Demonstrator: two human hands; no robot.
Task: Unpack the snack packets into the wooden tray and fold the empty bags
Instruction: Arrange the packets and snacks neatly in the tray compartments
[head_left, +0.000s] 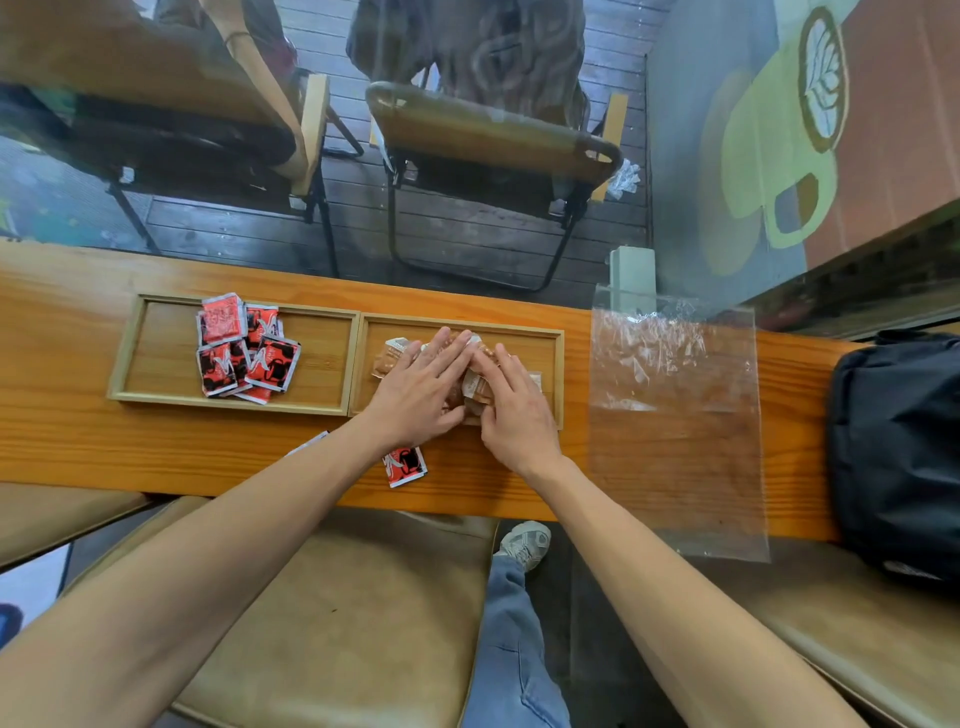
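Two wooden trays sit side by side on the narrow wooden counter. The left tray (156, 358) holds a pile of several red snack packets (244, 348). The right tray (550, 364) holds brown snack packets (390, 356), mostly hidden under my hands. My left hand (421, 389) and my right hand (514, 410) lie flat on the brown pile, fingers spread and pointing away, fingertips nearly touching. One red packet (405, 465) lies on the counter beside my left wrist. An empty clear plastic bag (675, 415) lies flat to the right of the trays.
A black bag (898, 447) rests at the counter's right end. A white edge (309, 444) peeks out from under my left forearm. Beyond the glass stand folding chairs (488, 150). Cushioned seats (337, 613) and a leg in jeans (514, 639) are below the counter.
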